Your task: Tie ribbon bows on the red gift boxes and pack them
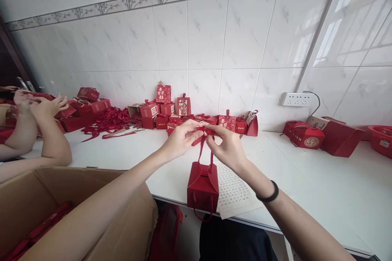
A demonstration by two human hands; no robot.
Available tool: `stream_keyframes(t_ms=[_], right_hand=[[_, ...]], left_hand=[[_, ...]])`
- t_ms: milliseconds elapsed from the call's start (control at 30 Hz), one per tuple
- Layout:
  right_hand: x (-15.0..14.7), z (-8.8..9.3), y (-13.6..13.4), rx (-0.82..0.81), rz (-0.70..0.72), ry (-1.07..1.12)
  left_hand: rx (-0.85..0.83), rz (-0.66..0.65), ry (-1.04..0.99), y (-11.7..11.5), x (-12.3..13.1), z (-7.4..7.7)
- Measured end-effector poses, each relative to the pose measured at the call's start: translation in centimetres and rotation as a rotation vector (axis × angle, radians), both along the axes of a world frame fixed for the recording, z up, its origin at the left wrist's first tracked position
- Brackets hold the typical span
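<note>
A small red gift box (202, 185) stands upright at the front edge of the white table, a twisted cord handle hanging down its near side. From its top a red ribbon (201, 151) rises in two strands to my hands. My left hand (183, 136) pinches the ribbon between thumb and fingers. Close against it, my right hand (225, 142) pinches the ribbon too, a black band round its wrist. The ribbon's upper part is partly hidden by my fingers. Beneath the right forearm lies a sheet of paper (235, 191) covered in handwriting, next to the box.
Along the wall stand several red boxes (150, 110), with a heap of red ribbons (114, 119) to their left. Larger red boxes (343, 136) are at the right, below a power strip (298, 99). A cardboard carton (122, 208) is at the front left. Another person's hands (45, 104) are far left.
</note>
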State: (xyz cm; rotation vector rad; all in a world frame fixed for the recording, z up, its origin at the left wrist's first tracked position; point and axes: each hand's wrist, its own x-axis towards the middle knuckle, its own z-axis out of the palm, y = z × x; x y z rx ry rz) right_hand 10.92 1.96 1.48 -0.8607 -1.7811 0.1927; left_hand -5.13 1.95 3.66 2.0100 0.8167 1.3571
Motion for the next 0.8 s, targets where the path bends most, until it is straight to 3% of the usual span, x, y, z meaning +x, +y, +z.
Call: stream_keyframes(t_ms=[133, 333, 533, 667, 800], right_hand=[[0.3, 0.3, -0.4, -0.102, 0.102, 0.120], [0.9, 0.5, 0.2, -0.026, -0.143, 0.099], [2.2, -0.9, -1.1, -0.046, -0.280, 0.143], [3.4, -2.6, -2.3, -0.087, -0.382, 0.193], [4.7, -4.2, -3.6, -0.177, -0.446, 0.201]], left_hand=[[-0.037, 0.001, 0.048, 0.2, -0.4, -0.3], [-0.182, 0.029, -0.011, 0.5, -1.3, -0.9], [-0.448, -0.008, -0.442, 0.3, -1.7, -2.9], [-0.578, 0.128, -0.599, -0.6, -2.4, -4.2], [-0.594, 0.335, -0.465, -0.9, -4.1, -5.1]])
